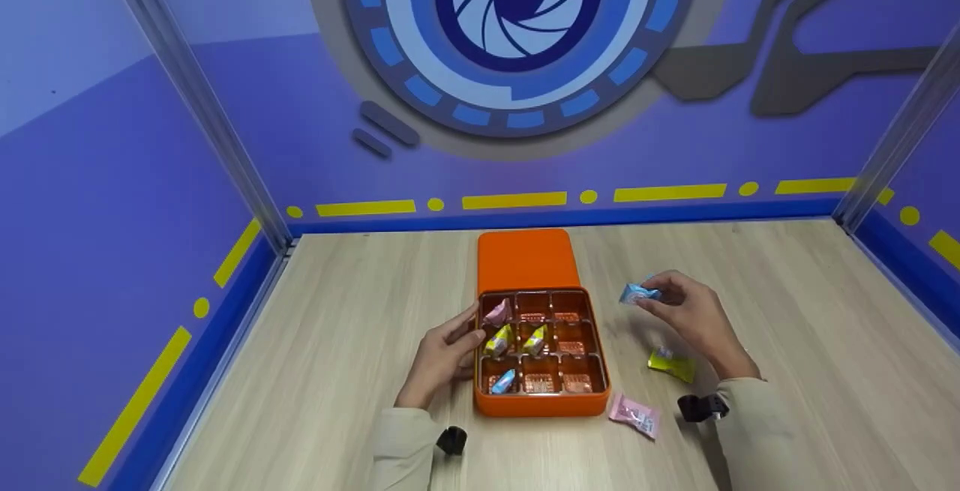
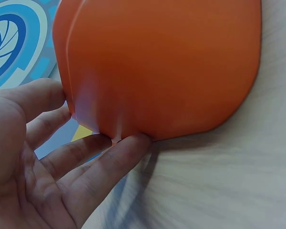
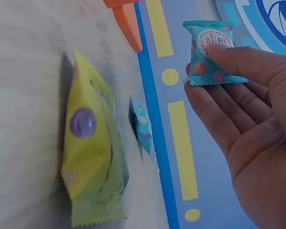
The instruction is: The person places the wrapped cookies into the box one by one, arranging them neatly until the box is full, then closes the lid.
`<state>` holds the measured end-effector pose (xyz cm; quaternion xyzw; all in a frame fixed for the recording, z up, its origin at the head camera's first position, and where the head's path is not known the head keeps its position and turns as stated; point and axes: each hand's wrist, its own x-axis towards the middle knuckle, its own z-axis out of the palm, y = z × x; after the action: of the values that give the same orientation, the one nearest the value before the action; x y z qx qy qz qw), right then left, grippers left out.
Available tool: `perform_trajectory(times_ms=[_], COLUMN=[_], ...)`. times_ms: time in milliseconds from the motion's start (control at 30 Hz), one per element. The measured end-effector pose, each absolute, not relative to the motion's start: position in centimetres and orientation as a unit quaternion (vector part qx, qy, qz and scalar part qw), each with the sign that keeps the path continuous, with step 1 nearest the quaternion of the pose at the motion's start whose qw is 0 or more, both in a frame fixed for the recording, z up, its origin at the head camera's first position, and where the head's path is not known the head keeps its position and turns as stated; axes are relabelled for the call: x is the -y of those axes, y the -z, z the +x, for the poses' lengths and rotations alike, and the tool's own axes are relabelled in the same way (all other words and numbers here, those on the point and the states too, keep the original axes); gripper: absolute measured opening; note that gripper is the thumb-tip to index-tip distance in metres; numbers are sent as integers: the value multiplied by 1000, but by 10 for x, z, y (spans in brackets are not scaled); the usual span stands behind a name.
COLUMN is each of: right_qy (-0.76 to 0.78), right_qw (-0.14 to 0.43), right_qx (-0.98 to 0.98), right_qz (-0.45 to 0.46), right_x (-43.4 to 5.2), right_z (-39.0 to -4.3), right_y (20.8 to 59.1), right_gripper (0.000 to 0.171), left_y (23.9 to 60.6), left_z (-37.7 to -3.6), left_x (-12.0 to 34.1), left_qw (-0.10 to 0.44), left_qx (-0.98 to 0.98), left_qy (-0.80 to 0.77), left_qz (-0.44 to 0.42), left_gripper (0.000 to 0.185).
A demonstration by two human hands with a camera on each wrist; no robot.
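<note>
Right hand (image 1: 694, 315): I pinch a blue candy (image 1: 639, 294) between thumb and fingers, raised over the table (image 1: 787, 288), to the right of the box (image 1: 541, 403).
Left hand (image 1: 442, 356): my fingers are straight, resting against the box's left wall.
Box: orange, open, with four candies in its left and middle cells.
Table: a yellow candy (image 1: 671, 363) and a pink candy (image 1: 634, 414) lie near my right wrist.
</note>
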<state>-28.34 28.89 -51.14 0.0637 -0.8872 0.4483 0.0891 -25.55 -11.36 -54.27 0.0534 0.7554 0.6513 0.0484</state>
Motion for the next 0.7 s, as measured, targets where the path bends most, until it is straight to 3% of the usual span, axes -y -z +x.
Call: perform_trajectory(times_ms=[700], right_qy=[-468], right_qw=[71], right_qx=[875], right_qz=[106], right_x=[-262], right_z=[-280], right_y=[499], right_gripper=[22], left_y=[544], left_z=[-256], left_x=[114], left_qw=[42], left_qx=[-754], left_qy=[-653], left_qz=[59], left_gripper=[56])
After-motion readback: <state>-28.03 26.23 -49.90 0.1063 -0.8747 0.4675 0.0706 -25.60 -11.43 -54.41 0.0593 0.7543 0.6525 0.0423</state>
